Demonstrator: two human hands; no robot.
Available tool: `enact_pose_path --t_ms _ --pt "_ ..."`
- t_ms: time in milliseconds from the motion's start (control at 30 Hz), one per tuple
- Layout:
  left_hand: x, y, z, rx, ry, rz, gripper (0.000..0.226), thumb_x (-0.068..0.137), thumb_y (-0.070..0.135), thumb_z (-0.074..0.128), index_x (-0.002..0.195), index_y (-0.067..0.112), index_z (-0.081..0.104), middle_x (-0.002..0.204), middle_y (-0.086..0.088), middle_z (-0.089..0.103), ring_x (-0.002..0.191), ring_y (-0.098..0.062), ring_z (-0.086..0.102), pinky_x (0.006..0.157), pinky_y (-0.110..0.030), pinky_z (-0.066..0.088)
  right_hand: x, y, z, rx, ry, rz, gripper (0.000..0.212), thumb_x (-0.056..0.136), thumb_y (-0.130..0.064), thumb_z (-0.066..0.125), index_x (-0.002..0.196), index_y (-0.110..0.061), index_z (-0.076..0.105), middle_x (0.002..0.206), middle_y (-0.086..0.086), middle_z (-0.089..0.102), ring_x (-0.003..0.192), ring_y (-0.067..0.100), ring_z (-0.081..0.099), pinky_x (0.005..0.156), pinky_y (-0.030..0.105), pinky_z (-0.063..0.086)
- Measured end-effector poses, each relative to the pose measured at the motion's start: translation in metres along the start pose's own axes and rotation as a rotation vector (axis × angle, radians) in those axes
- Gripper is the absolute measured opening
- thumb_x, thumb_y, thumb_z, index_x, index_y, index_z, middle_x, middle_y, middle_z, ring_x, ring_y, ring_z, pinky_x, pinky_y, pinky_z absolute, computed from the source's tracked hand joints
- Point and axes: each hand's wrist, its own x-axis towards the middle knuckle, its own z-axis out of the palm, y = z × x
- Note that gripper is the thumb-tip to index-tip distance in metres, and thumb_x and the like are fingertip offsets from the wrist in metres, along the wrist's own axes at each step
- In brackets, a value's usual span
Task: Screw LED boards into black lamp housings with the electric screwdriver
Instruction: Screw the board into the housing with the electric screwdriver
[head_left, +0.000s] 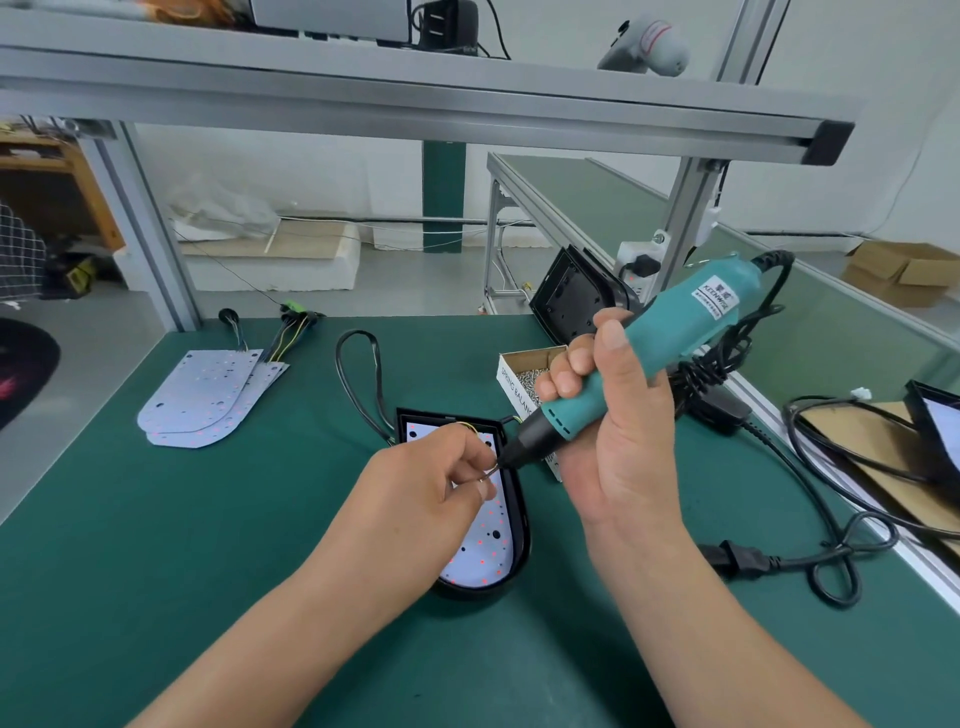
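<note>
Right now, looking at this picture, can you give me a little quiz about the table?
1. True or false: the right hand holds the teal screwdriver.
2. On which side of the black housing do the spare LED boards lie? A left, B right, C on top.
3. Fill in: the left hand pinches a small metal piece at the screwdriver's ____.
Key: 1 true; 2 A; 3 tip.

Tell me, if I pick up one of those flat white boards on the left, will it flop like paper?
Probably not. The spare LED boards lie dead flat with crisp edges, so they likely stay stiff. They look thin, so probably light. Their wires would likely dangle floppily behind.
</note>
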Motion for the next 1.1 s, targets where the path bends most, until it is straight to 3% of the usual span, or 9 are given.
enact_pose_path --t_ms 133,333,767,933,1033,1100 --pt "0.000 -0.001 0.000 -0.021 0.016 -0.005 0.028 0.100 0.023 0.066 0.100 0.051 0.063 0.097 0.024 0.072 0.065 -0.009 0.057 0.056 -0.022 0.050 0.001 0.003 -0.002 0.036 0.087 0.024 0.014 0.101 -0.024 0.071 0.106 -0.018 0.060 0.079 0.000 0.051 0.065 0.014 0.051 0.066 0.029 0.050" --pt "-0.001 -0.001 0.003 -0.028 0.023 0.011 0.021 0.101 0.027 0.068 0.103 0.048 0.066 0.099 0.030 0.070 0.075 0.000 0.060 0.063 -0.008 0.045 0.003 0.008 -0.009 0.131 0.260 0.090 0.014 0.103 -0.022 0.068 0.099 -0.015 0.056 0.079 -0.001 0.051 0.063 0.012 0.049 0.064 0.028 0.050" --pt "0.000 0.001 0.000 -0.041 -0.015 -0.006 0.031 0.100 0.035 0.067 0.113 0.061 0.059 0.110 0.037 0.068 0.077 0.002 0.060 0.066 -0.013 0.045 0.005 0.008 -0.010 0.172 0.313 0.095 0.015 0.103 -0.022 0.068 0.096 -0.015 0.057 0.078 0.000 0.050 0.062 0.012 0.048 0.061 0.027 0.050" --pt "0.004 0.000 -0.011 -0.113 0.013 -0.014 0.036 0.099 0.039 0.069 0.132 0.050 0.059 0.109 0.036 0.071 0.090 0.005 0.067 0.068 -0.007 0.047 0.006 0.005 -0.010 0.185 0.323 0.096 0.016 0.102 -0.022 0.070 0.096 -0.015 0.056 0.078 -0.001 0.050 0.063 0.012 0.048 0.062 0.027 0.049" --pt "0.013 -0.001 -0.025 -0.096 0.242 -0.008 0.007 0.102 0.038 0.064 0.108 0.038 0.069 0.091 0.026 0.076 0.081 0.009 0.066 0.063 -0.007 0.045 0.006 0.006 -0.011 0.193 0.324 0.103 0.016 0.102 -0.020 0.070 0.096 -0.014 0.056 0.077 0.000 0.050 0.062 0.012 0.048 0.062 0.027 0.050" --pt "0.022 -0.010 -0.034 -0.005 0.373 -0.053 0.020 0.103 0.045 0.060 0.090 0.032 0.066 0.078 0.021 0.072 0.062 0.004 0.058 0.055 -0.020 0.041 0.006 0.007 -0.012 0.186 0.316 0.119 0.014 0.102 -0.019 0.070 0.098 -0.015 0.056 0.077 0.000 0.051 0.062 0.012 0.048 0.061 0.027 0.049"
